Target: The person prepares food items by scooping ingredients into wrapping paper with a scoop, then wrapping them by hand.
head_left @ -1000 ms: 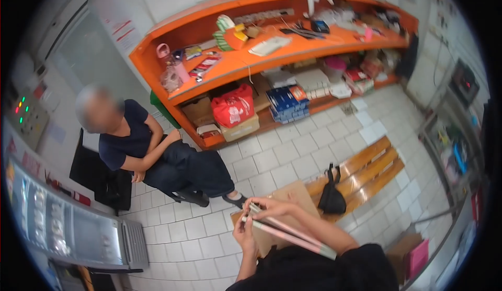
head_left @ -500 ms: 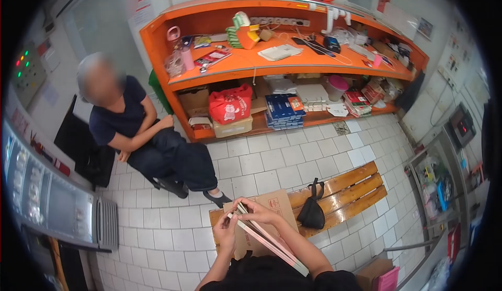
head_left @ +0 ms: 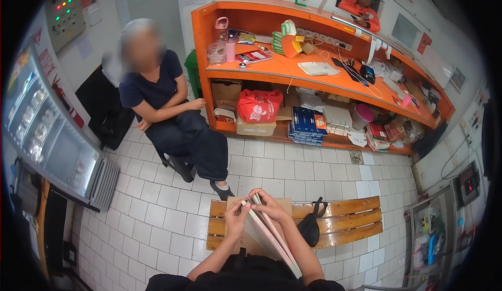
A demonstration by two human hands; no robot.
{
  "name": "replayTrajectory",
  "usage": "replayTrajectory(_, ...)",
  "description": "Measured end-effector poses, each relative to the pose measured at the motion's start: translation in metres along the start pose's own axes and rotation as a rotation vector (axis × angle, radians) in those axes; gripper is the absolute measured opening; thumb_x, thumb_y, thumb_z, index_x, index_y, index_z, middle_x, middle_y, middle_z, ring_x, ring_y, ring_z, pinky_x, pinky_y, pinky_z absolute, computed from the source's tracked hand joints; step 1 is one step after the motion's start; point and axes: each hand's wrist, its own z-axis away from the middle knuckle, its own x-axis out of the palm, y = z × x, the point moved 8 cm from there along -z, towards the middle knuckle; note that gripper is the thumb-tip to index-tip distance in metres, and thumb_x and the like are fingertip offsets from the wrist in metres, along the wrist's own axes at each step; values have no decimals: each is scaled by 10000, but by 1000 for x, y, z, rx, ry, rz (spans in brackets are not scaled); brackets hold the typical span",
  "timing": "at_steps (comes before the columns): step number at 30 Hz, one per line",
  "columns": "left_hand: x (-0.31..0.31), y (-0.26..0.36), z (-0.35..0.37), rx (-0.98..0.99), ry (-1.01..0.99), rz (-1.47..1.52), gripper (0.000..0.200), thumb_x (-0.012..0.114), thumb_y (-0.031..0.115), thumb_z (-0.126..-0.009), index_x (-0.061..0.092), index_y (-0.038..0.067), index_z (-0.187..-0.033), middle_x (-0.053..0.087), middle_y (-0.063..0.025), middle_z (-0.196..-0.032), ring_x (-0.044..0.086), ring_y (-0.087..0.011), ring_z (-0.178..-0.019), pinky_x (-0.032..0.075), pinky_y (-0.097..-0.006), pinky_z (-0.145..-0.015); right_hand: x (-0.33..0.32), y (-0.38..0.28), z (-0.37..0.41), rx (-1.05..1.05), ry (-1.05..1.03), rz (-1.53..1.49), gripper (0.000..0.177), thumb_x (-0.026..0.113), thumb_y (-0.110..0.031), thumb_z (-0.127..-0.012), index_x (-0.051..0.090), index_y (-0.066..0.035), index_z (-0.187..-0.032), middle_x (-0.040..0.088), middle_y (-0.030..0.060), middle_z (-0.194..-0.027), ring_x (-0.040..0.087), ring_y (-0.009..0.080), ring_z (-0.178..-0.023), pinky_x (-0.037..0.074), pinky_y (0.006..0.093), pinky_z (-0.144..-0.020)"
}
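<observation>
A long stack of paper sheets with white and pink edges stands on edge between my forearms, its near end against my black clothing. At its far upper corner, my left hand pinches the edge with thumb and fingers. My right hand grips the same corner from the other side, its fingers bent over the top, and the sheets are slightly parted there. Beneath both hands lies a flat brown cardboard piece on a slatted wooden bench. A black bag with a strap rests on the bench right of my forearm.
A seated person with folded arms is ahead on the left, one foot near the bench. Behind stands an orange counter loaded with papers, boxes and bags. A glass-door fridge is at left, a metal rack at right.
My view has tilted up and swung left, so the room sits lower and farther right. Both hands still hold the corner of the stack, with only slight finger movement.
</observation>
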Motion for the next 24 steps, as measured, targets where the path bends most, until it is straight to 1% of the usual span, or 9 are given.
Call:
replayTrajectory(6,-1,1,0,66,54,7,254,604,71,-805,577,-52,-1026,557,-85,-1010,524,-116,-909,407,-212,-787,-3,2,-4,24,-40,-16,297,599,-87,-739,458,-99,-1000,435,-3,-976,413,94,-940,339,228,-825)
replayTrajectory(8,-3,-2,2,82,78,-5,258,597,72,-811,572,-55,-1034,563,-84,-1011,524,-112,-907,407,-210,-784,-4,2,-3,25,-46,-11,285,609,-129,-760,458,-107,-1000,429,-23,-940,413,74,-903,347,216,-782)
replayTrajectory(9,-2,-5,2,45,62,6,262,590,75,-817,568,-56,-1043,568,-78,-1010,523,-104,-901,407,-207,-781,-3,-4,-2,-6,-56,-34,286,580,-82,-745,450,-100,-999,420,-1,-970,401,100,-948,317,228,-832)
replayTrajectory(14,1,-15,0,-27,72,52,276,584,98,-828,561,-53,-1058,574,-54,-996,520,-74,-877,402,-193,-774,-19,-1,-4,17,-58,-29,293,564,-51,-726,451,-95,-993,416,2,-961,389,104,-946,294,220,-840)
replayTrajectory(17,1,-21,0,-49,101,64,280,591,109,-826,565,-42,-1061,571,-32,-955,504,-57,-831,402,-185,-724,-33,3,-7,13,6,-34,278,557,-14,-736,462,-96,-983,414,-4,-936,402,83,-862,356,214,-745)
replayTrajectory(20,7,-20,-1,-46,102,84,274,595,107,-821,570,-32,-1056,567,-13,-908,485,-50,-799,397,-183,-680,-31,6,-9,18,-30,-9,281,556,-9,-739,457,-93,-989,416,-2,-935,405,80,-859,359,208,-734)
replayTrajectory(21,9,-16,-2,-18,95,60,272,595,102,-820,569,-39,-1051,569,-14,-905,487,-51,-806,398,-184,-686,-27,4,-9,25,-41,-7,281,556,-9,-739,457,-93,-989,416,-2,-935,405,80,-859,359,208,-734)
replayTrajectory(23,12,-12,-2,4,91,37,270,594,97,-819,568,-45,-1046,572,-15,-903,489,-52,-814,399,-185,-693,-14,5,-7,117,-77,-104,263,556,-16,-734,453,-89,-965,419,-1,-947,401,102,-921,321,224,-816)
replayTrajectory(24,12,-10,-2,11,100,49,263,591,87,-818,568,-52,-1040,574,-26,-920,495,-61,-836,400,-191,-715,-12,6,-7,122,-76,-105,263,556,-16,-734,453,-89,-965,419,-1,-947,401,102,-921,321,224,-816)
